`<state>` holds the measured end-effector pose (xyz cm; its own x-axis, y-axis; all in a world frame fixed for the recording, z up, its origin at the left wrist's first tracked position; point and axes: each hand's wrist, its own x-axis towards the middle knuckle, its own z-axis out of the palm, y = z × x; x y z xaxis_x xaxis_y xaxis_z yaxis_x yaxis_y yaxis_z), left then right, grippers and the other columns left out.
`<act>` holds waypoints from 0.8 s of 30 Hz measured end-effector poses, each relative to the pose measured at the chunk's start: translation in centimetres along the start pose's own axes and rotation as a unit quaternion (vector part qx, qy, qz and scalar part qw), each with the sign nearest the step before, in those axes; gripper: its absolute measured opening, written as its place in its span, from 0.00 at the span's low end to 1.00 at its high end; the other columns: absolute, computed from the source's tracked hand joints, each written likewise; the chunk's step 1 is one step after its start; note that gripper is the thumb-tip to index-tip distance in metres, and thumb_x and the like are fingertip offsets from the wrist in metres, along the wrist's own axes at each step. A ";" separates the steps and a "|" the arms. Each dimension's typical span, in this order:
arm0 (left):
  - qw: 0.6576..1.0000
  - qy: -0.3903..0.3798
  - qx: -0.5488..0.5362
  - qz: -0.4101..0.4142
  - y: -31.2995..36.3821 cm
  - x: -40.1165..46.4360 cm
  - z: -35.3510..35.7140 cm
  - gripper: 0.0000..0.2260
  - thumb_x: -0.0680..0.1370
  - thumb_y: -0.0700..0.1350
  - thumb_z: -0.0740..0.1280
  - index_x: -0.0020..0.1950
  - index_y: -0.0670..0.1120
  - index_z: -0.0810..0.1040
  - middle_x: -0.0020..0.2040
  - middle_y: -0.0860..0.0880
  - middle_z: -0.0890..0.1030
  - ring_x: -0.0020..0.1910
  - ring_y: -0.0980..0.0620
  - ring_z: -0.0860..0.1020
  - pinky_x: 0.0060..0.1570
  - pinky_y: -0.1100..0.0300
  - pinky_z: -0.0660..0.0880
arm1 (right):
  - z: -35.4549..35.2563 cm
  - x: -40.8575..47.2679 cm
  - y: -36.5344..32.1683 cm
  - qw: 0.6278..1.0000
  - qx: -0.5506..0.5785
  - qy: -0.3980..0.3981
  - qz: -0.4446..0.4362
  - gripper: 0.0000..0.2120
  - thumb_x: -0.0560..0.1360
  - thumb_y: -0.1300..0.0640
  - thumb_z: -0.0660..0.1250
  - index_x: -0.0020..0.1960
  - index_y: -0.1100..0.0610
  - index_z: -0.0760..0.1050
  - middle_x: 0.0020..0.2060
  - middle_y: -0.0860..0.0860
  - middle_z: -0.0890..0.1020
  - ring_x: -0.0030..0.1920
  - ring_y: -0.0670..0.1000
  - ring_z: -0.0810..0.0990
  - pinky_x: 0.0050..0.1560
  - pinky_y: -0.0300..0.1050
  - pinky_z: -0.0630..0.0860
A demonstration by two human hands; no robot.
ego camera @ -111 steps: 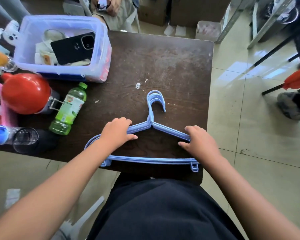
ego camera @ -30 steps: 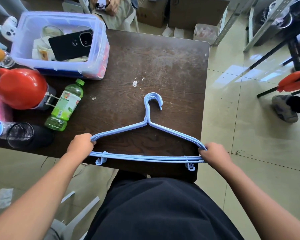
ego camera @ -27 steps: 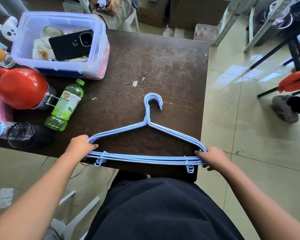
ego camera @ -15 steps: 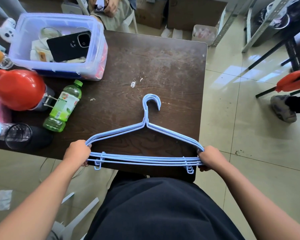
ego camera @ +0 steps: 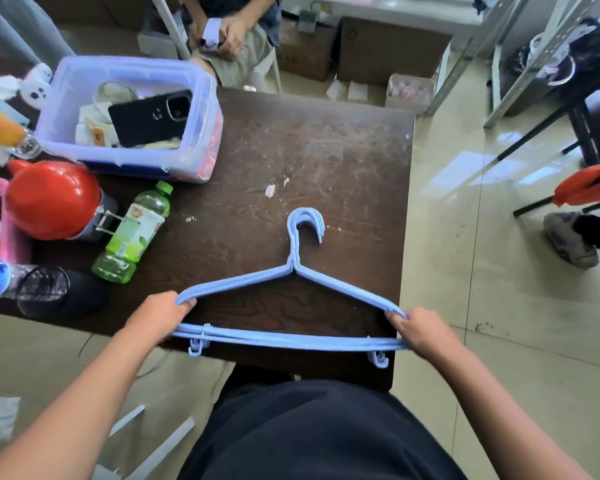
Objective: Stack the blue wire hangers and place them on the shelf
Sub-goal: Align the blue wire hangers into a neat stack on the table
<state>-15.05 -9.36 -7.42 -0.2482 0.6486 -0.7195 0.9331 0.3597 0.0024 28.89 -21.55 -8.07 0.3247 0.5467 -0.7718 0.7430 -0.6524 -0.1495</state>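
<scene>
A stack of light blue wire hangers (ego camera: pixel 293 271) sits over the near edge of the dark wooden table (ego camera: pixel 326 161), hooks pointing away from me. My left hand (ego camera: pixel 158 315) grips the stack's left corner. My right hand (ego camera: pixel 421 329) grips its right corner. The bottom bars and their small clips hang just past the table's front edge. A grey metal shelf frame (ego camera: pixel 520 57) stands at the far right, across the tiled floor.
On the table's left are a clear plastic bin (ego camera: pixel 132 116) holding a black phone, a red round object (ego camera: pixel 54 199), a green bottle (ego camera: pixel 136 233) lying down and a dark cup (ego camera: pixel 49 292). A seated person (ego camera: pixel 232 36) is beyond the table. Cardboard boxes (ego camera: pixel 388 50) stand behind.
Both hands slid from the hangers' shoulders out to the two corners and closed on them. The stack has since come up slightly at the near edge; the view tilted up a little.
</scene>
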 end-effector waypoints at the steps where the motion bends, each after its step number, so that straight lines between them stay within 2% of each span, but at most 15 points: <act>1: 1.000 0.005 -0.007 -0.002 -0.1 0.1 0.2 0.17 0.77 0.61 0.62 0.44 0.48 0.77 0.41 0.46 0.79 0.38 0.44 0.81 0.44 0.52 0.81 | 0.2 0.1 0.1 1.000 0.002 0.001 0.003 0.24 0.77 0.38 0.58 0.33 0.56 0.70 0.30 0.53 0.75 0.34 0.57 0.75 0.33 0.46 0.68; 4: 1.000 0.011 -0.012 -0.008 -0.3 0.2 0.6 0.17 0.77 0.61 0.61 0.42 0.48 0.76 0.40 0.47 0.79 0.39 0.45 0.81 0.44 0.55 0.80 | 0.9 0.4 0.6 1.000 0.014 -0.005 0.011 0.22 0.77 0.39 0.58 0.34 0.55 0.70 0.31 0.51 0.77 0.33 0.54 0.76 0.30 0.44 0.67; 8: 1.000 0.011 -0.005 -0.017 -0.3 0.2 0.9 0.16 0.78 0.60 0.61 0.44 0.48 0.76 0.46 0.46 0.81 0.44 0.44 0.82 0.46 0.55 0.78 | 1.3 1.2 1.0 1.000 0.013 -0.012 0.012 0.21 0.77 0.41 0.58 0.35 0.56 0.71 0.32 0.52 0.79 0.37 0.56 0.80 0.34 0.47 0.71; 12: 0.999 0.027 0.046 -0.006 -0.5 0.5 1.1 0.08 0.76 0.54 0.67 0.47 0.50 0.76 0.51 0.46 0.81 0.51 0.43 0.81 0.48 0.56 0.76 | 1.3 1.3 1.0 0.999 0.023 -0.027 0.031 0.15 0.74 0.44 0.63 0.41 0.56 0.77 0.36 0.54 0.82 0.36 0.57 0.82 0.38 0.49 0.82; 17: 0.998 0.038 0.046 -0.006 -0.7 0.6 1.5 0.07 0.75 0.52 0.68 0.43 0.51 0.74 0.48 0.46 0.81 0.51 0.42 0.80 0.47 0.56 0.75 | 0.9 1.1 0.5 0.998 0.007 -0.039 0.042 0.13 0.73 0.48 0.63 0.42 0.58 0.78 0.34 0.54 0.82 0.31 0.55 0.81 0.36 0.46 0.80; 24: 0.998 0.036 0.054 -0.001 -0.5 0.8 1.4 0.07 0.75 0.51 0.68 0.43 0.49 0.75 0.42 0.48 0.77 0.47 0.44 0.81 0.44 0.57 0.75 | 0.9 1.3 0.0 0.997 -0.011 -0.045 0.057 0.13 0.74 0.51 0.63 0.42 0.61 0.78 0.33 0.55 0.82 0.30 0.55 0.82 0.33 0.45 0.79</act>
<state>-15.35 -9.96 -8.99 -0.2636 0.6958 -0.6681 0.9544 0.2886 -0.0760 28.78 -21.30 -9.62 0.3538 0.4198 -0.8358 0.7180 -0.6946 -0.0450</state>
